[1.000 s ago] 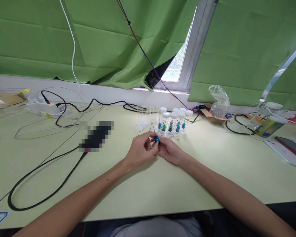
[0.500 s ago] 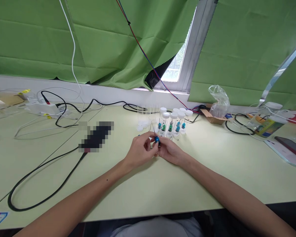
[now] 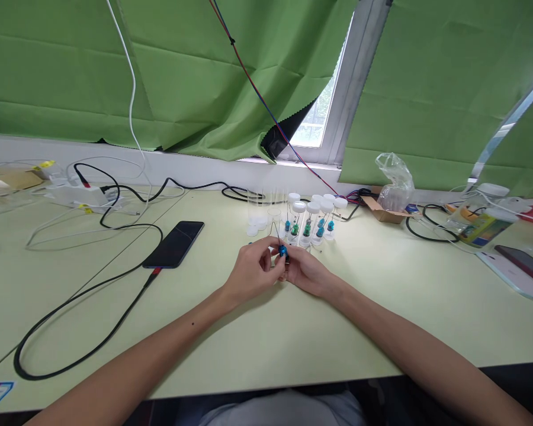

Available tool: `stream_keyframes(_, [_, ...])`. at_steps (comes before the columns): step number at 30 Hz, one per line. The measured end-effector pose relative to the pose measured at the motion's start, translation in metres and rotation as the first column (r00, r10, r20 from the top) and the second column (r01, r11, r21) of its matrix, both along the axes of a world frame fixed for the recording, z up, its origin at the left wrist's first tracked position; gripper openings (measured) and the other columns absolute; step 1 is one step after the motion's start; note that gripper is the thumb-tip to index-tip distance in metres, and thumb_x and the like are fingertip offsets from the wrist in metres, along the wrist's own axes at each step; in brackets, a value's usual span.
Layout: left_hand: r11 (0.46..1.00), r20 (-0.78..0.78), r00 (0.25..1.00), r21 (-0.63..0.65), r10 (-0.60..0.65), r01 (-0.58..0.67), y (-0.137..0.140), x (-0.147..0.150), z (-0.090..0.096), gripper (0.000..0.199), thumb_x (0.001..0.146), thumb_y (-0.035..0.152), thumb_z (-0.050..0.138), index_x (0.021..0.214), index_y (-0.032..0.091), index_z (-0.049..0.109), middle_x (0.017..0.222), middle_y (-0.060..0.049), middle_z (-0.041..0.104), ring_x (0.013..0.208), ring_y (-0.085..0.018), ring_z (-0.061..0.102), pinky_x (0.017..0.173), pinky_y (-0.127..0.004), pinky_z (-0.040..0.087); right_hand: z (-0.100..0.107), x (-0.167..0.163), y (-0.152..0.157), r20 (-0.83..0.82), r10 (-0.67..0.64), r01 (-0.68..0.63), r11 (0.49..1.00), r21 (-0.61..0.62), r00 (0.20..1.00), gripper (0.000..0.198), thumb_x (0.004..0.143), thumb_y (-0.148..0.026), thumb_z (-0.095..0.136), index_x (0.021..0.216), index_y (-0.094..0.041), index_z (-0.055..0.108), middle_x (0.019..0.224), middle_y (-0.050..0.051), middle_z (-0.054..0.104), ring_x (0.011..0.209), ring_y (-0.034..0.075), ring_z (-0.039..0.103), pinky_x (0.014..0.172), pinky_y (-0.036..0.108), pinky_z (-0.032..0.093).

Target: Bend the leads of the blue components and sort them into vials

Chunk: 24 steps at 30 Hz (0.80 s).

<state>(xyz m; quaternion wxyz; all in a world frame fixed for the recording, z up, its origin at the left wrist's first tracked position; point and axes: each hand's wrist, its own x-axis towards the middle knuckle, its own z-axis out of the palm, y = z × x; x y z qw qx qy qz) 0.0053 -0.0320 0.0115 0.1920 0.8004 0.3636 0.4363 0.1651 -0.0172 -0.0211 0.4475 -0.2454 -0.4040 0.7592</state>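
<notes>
Near the middle of the table my left hand and my right hand meet, fingertips closed on one small shiny blue piece. A thin bent wire rises from it. Fingers cover much of the piece, so its exact kind does not show. Just beyond my hands stand several clear tubes with white caps. Inside them are small blue pieces and green pieces on thin wires. To their left are clear uncapped tubes and loose white caps.
A black phone with a black cable plugged in lies to the left. At the back left sits a white power strip. On the right are a small cardboard box with a plastic bag, a labelled bottle and another phone.
</notes>
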Motion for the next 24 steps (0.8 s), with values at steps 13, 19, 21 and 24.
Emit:
stream_keyframes(13, [1.000, -0.007, 1.000, -0.009, 0.008, -0.008, 0.0006, -0.0001, -0.0006, 0.018, 0.080, 0.019, 0.058, 0.097, 0.018, 0.063, 0.051, 0.008, 0.051, 0.045, -0.007, 0.046, 0.056, -0.021, 0.044, 0.0001, -0.0004, -0.0010, 0.002, 0.002, -0.002, 1.000, 0.004, 1.000, 0.024, 0.088, -0.039, 0.067, 0.080, -0.017, 0.061, 0.068, 0.000, 0.057, 0.060, 0.013, 0.052, 0.059, 0.028, 0.042])
stream_keyframes(19, [1.000, -0.007, 1.000, -0.011, 0.014, -0.014, -0.0005, 0.0004, 0.0009, 0.017, 0.079, 0.019, 0.058, 0.095, 0.019, 0.063, 0.050, 0.009, 0.051, 0.045, -0.007, 0.046, 0.056, -0.021, 0.044, -0.0015, -0.0002, 0.0001, -0.001, 0.015, -0.015, 1.000, 0.005, 1.000, 0.022, 0.088, -0.037, 0.067, 0.082, -0.017, 0.062, 0.066, -0.001, 0.057, 0.059, 0.013, 0.053, 0.059, 0.028, 0.042])
stream_keyframes(21, [1.000, -0.010, 1.000, -0.014, 0.017, -0.017, -0.0008, 0.0005, 0.0012, 0.017, 0.079, 0.019, 0.058, 0.096, 0.019, 0.063, 0.051, 0.009, 0.051, 0.045, -0.007, 0.046, 0.056, -0.021, 0.044, -0.0018, 0.0002, 0.0000, -0.004, 0.016, -0.016, 1.000, 0.008, 1.000, 0.022, 0.088, -0.037, 0.066, 0.081, -0.017, 0.061, 0.066, -0.001, 0.056, 0.060, 0.013, 0.053, 0.059, 0.029, 0.042])
stream_keyframes(24, [1.000, -0.008, 1.000, -0.013, 0.016, -0.017, -0.0010, 0.0004, 0.0010, 0.017, 0.080, 0.020, 0.058, 0.096, 0.019, 0.063, 0.051, 0.008, 0.051, 0.045, -0.007, 0.045, 0.055, -0.021, 0.044, -0.0013, 0.0004, -0.0005, -0.006, 0.012, -0.012, 1.000, 0.007, 1.000, 0.022, 0.088, -0.038, 0.067, 0.080, -0.018, 0.061, 0.067, -0.001, 0.056, 0.060, 0.013, 0.052, 0.060, 0.029, 0.042])
